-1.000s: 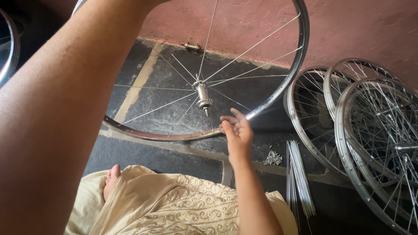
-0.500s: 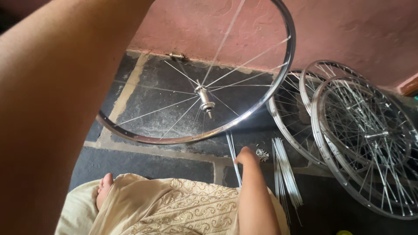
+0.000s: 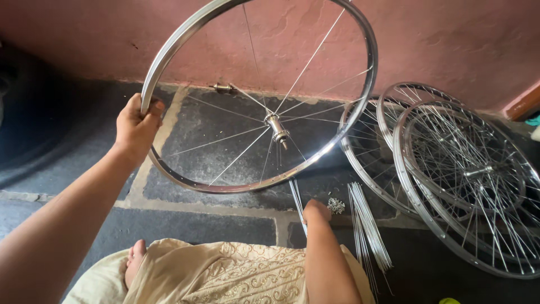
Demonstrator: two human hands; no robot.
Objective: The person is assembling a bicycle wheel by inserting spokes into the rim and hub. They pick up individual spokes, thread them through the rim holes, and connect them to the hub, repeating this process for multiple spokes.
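Wheel (image 3: 270, 121) over dark stone floor (image 3: 214, 225), pink wall (image 3: 450, 39).

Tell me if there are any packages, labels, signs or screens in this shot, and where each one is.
None in view: no package, label, sign or screen.
What shows instead is bare metal: a partly spoked wheel rim held by the left hand, finished spoked wheels leaning at the right, and loose spokes on the stone floor by the right hand.
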